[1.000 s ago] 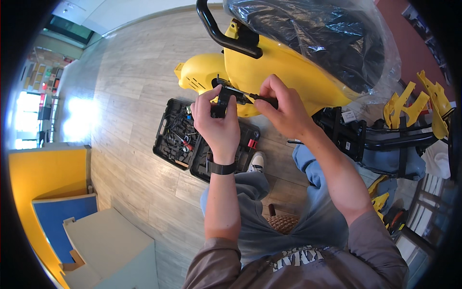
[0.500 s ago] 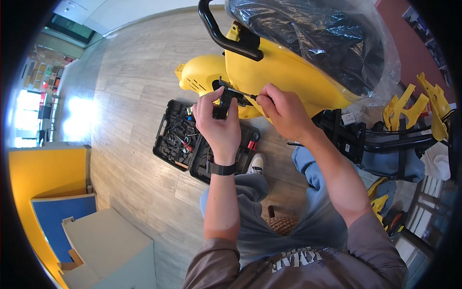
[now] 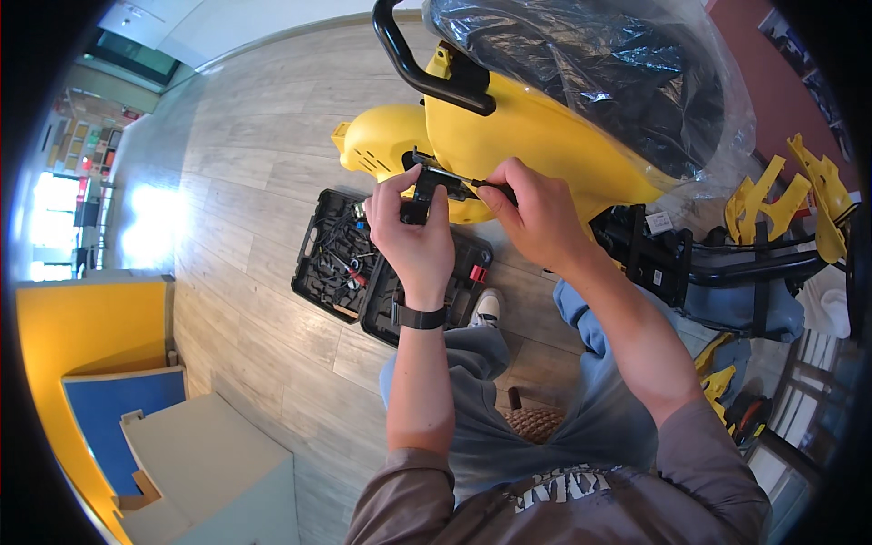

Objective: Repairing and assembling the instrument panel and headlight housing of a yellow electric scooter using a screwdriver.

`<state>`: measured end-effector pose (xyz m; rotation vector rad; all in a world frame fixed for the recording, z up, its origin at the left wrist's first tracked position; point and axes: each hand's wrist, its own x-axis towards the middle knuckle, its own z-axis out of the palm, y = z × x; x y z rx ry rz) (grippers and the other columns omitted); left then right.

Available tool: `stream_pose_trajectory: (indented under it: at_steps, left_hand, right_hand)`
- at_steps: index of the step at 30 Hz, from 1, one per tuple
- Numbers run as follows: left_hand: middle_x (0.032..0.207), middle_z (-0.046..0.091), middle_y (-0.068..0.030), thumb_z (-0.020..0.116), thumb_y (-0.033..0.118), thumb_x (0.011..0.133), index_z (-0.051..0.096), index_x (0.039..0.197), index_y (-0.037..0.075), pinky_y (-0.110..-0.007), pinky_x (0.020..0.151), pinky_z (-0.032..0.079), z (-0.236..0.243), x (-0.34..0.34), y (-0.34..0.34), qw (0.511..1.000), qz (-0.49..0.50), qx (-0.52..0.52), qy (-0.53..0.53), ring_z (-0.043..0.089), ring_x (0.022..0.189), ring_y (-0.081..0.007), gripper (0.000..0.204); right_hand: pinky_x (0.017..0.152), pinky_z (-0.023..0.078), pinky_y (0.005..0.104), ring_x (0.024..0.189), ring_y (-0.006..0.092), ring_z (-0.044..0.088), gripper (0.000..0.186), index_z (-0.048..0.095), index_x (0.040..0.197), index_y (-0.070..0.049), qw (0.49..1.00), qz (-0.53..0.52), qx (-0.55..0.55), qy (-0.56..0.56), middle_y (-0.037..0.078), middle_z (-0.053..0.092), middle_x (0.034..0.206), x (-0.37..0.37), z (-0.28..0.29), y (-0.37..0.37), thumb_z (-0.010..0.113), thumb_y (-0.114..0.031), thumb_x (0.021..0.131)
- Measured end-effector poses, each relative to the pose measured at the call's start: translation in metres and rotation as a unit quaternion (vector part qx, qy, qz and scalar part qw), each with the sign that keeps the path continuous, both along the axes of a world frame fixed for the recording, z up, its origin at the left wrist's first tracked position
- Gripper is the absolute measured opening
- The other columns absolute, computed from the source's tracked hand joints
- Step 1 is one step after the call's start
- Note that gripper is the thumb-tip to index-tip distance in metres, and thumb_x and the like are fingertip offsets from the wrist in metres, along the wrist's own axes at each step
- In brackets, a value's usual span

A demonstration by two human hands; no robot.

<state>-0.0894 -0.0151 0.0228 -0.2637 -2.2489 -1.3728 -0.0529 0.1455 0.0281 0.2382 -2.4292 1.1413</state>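
Observation:
My left hand point(image 3: 411, 250) pinches a small black part point(image 3: 418, 207) between thumb and fingers, held up beside the yellow moulded body point(image 3: 536, 136). My right hand point(image 3: 543, 213) is closed round the dark handle of a screwdriver point(image 3: 460, 180). Its thin metal shaft points left across the black part, toward the fingertips of my left hand. Whether the tip sits in a screw is too small to tell. Between the hands, more black pieces show against the lower edge of the yellow body.
An open black tool case point(image 3: 331, 263) full of tools lies on the floor below my left hand. Clear plastic film point(image 3: 599, 73) wraps a black seat-like part at the top. A black tube handle point(image 3: 409, 68) sticks out. Yellow pieces point(image 3: 767, 204) and a black frame point(image 3: 668, 263) stand right.
My right hand has shifted its grip on the screwdriver, the thumb now lower and more of the handle showing. My left hand and the black part stay nearly still.

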Motion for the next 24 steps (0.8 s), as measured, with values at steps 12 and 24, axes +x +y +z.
stream_pose_trajectory:
  at_steps: [12, 24]
  left_hand:
    - [0.085, 0.059, -0.0034, 0.077, 0.001, 0.074, 0.068, 0.106, 0.004, -0.027, 0.069, 0.044, -0.0025, -0.0026, -0.001, 0.998, -0.016, -0.04, 0.035, 0.051, 0.072, -0.0132, 0.033]
    - [0.088, 0.06, -0.0046, 0.077, 0.001, 0.075, 0.068, 0.106, 0.004, -0.027, 0.069, 0.045, 0.0011, -0.0001, -0.0027, 1.0, -0.013, -0.026, 0.01, 0.052, 0.073, -0.0141, 0.032]
  right_hand:
    - [0.061, 0.048, 0.0432, 0.072, 0.0343, 0.064, 0.019, 0.054, 0.091, -0.003, 1.0, 0.012, -0.016, -0.022, 0.014, 0.064, 0.077, -0.0012, -0.0021, 0.0024, 0.065, -0.019, 0.094]
    - [0.058, 0.049, 0.0408, 0.069, 0.034, 0.064, 0.023, 0.051, 0.093, -0.004, 0.999, -0.024, -0.032, 0.029, 0.013, 0.063, 0.079, 0.0004, -0.0023, -0.0061, 0.069, -0.018, 0.091]
